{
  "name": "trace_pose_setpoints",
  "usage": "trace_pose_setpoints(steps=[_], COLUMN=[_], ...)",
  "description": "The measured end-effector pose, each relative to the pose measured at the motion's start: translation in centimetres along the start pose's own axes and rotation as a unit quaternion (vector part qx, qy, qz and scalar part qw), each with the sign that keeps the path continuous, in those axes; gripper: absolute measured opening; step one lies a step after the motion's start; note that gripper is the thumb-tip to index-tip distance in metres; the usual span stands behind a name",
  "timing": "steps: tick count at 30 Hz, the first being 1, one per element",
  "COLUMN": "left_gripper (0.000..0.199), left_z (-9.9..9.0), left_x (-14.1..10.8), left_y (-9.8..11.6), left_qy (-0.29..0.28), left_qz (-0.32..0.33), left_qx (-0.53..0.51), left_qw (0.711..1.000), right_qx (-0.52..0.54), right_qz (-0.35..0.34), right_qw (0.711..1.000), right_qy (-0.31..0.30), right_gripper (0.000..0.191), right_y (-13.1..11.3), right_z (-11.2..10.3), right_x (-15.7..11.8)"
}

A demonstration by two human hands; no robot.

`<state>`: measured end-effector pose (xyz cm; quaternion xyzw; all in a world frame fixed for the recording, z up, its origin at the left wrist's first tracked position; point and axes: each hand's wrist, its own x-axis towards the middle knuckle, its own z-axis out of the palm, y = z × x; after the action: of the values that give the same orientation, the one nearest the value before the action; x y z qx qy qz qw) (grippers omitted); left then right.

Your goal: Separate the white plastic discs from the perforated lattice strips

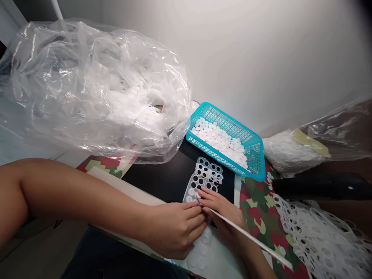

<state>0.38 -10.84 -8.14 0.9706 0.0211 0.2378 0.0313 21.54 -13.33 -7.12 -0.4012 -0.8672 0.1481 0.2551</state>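
A translucent sheet [198, 179] with rows of round holes lies on the black surface; its nearer part still carries white discs. My left hand [177, 228] is closed at the sheet's near part, fingers pressed together; what they pinch, if anything, is hidden. Opposite it, my right hand [222, 207] rests over the sheet with its fingers stretched out. A thin white stick [250, 237] runs from between the hands toward the lower right, over my right wrist. Below the hands, more of the disc-bearing sheet [200, 252] hangs over the near edge.
Behind the sheet stands a blue basket [259, 155] of white discs. A large clear bag [101, 93] of white pieces fills the left. Another bag [293, 151] lies right, near a black handle-like object [322, 186] and a heap of punched-out sheets [325, 240].
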Motion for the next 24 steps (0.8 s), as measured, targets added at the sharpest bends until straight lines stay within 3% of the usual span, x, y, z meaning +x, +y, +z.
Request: trace_pose_setpoints(steps=[17, 24], left_gripper=[0.046, 0.052], left_z=[0.1, -0.4], left_x=[0.2, 0.3], left_y=[0.1, -0.3], left_qy=[-0.007, -0.031], left_qz=[0.018, 0.046], left_qx=[0.022, 0.033], left_qw=[1.0, 0.998], right_qx=[-0.043, -0.049], right_qz=[0.001, 0.014], right_qw=[0.999, 0.998], right_qy=[-0.022, 0.035], right_gripper=[0.036, 0.045], right_y=[0.4, -0.2], right_z=[0.6, 0.8], right_x=[-0.8, -0.1])
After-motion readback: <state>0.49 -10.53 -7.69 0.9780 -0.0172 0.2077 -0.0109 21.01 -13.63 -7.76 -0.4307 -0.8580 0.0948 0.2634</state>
